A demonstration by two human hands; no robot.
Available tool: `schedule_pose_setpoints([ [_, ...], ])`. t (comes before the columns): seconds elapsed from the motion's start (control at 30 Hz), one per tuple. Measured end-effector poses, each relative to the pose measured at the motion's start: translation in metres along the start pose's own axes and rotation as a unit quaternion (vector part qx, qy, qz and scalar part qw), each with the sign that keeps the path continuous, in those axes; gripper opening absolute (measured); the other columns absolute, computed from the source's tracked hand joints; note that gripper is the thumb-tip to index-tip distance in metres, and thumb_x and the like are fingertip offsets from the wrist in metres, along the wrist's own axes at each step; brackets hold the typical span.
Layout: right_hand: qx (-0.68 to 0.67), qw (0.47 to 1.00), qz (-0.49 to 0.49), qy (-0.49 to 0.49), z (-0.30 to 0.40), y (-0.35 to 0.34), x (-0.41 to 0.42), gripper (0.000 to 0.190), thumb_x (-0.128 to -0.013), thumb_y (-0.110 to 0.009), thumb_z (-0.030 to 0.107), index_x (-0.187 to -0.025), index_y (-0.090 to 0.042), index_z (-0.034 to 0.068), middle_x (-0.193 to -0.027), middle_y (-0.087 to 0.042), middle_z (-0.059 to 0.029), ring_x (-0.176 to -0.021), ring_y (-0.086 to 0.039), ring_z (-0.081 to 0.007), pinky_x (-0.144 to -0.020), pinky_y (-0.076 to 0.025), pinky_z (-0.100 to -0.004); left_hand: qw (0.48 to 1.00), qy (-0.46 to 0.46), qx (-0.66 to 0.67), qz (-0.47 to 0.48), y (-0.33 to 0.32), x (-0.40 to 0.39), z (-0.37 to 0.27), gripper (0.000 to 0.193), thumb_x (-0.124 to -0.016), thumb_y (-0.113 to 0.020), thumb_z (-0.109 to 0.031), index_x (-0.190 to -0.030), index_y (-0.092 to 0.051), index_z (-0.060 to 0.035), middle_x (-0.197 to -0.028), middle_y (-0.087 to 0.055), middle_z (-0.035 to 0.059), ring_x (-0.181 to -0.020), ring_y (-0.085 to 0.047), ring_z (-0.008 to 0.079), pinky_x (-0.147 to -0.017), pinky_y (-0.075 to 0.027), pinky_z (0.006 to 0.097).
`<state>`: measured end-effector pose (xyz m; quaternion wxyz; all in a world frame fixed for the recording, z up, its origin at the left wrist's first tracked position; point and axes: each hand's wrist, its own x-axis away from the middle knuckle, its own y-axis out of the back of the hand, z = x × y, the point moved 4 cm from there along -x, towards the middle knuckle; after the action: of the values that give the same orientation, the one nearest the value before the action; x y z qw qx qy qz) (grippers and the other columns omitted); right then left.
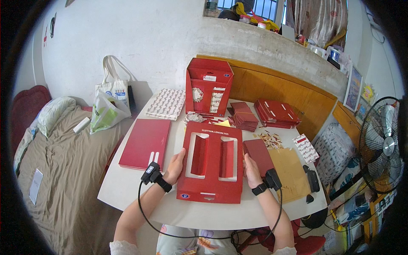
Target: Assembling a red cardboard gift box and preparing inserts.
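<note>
Between my two hands is a red cardboard packaging box point(214, 165) with two long rectangular cut-out windows and a hang hole at its near end. My left hand point(175, 167) holds its left side and my right hand point(251, 170) its right side. The printing at its far end appears upside down. A stack of flat dark-red cards or folders point(145, 140) lies to the left. Right of the box, a dark-red card point(258, 154) partly lies beneath my right hand. Behind stands a tall red display box point(209, 86) filled with similar red packages.
On the white table point(134, 194) are patterned white sheets point(167, 102), banded dark-red cards point(244, 118), stacked red packages point(276, 112), small scraps point(270, 140), a tan sheet point(291, 172) and a patterned packet point(306, 148). A fan point(387, 145) stands right, a bed point(73, 165) left. Wrist cables point(191, 236) hang low.
</note>
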<state>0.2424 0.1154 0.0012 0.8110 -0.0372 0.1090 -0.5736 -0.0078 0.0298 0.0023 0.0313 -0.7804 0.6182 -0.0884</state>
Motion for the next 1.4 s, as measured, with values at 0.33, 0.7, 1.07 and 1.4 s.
schedule_pose_setpoints([
  [0.33, 0.239, 0.965, 0.062, 0.087, 0.01, -0.012, 0.008, 0.031, -0.091, -0.042, 0.025, -0.085, -0.053, -0.003, -0.075, -0.055, -0.003, -0.072, -0.046, -0.0078, -0.066, -0.04, -0.0249, 0.987, -0.036, 0.158, 0.021, 0.01, -0.013, 0.005, 0.052, -0.092, -0.032, -0.04, -0.125, -0.035, -0.0009, -0.119, -0.049, 0.0144, -0.104, -0.052, 0.0228, -0.09, -0.043, 0.0376],
  [0.7, 0.165, 0.979, 0.091, 0.079, 0.017, -0.015, 0.01, 0.031, -0.092, -0.042, 0.025, -0.096, -0.051, -0.005, -0.083, -0.055, -0.0026, -0.076, -0.047, -0.0089, -0.07, -0.04, -0.0249, 0.989, -0.092, 0.116, -0.011, 0.017, -0.017, 0.007, 0.045, -0.093, -0.033, -0.036, -0.117, -0.043, 0.0008, -0.11, -0.055, 0.0145, -0.095, -0.057, 0.0217, -0.083, -0.047, 0.0364],
  [1.07, 0.162, 0.98, 0.098, 0.065, 0.015, -0.009, 0.007, 0.031, -0.091, -0.044, 0.025, -0.096, -0.05, -0.005, -0.08, -0.051, -0.0004, -0.074, -0.044, -0.0074, -0.067, -0.039, -0.0227, 0.98, -0.067, 0.186, 0.012, 0.008, -0.008, -0.005, 0.045, -0.092, -0.032, -0.036, -0.118, -0.041, 0.0003, -0.11, -0.054, 0.0157, -0.096, -0.057, 0.0237, -0.081, -0.049, 0.0387],
  [1.4, 0.173, 0.979, 0.085, 0.062, 0.021, -0.011, 0.009, 0.027, -0.09, -0.046, 0.025, -0.092, -0.051, -0.002, -0.08, -0.052, -0.0001, -0.074, -0.045, -0.0066, -0.066, -0.038, -0.0219, 0.985, -0.057, 0.161, 0.005, 0.006, -0.004, -0.011, 0.048, -0.093, -0.028, -0.038, -0.119, -0.04, 0.0003, -0.111, -0.052, 0.0165, -0.096, -0.057, 0.0236, -0.082, -0.049, 0.0379],
])
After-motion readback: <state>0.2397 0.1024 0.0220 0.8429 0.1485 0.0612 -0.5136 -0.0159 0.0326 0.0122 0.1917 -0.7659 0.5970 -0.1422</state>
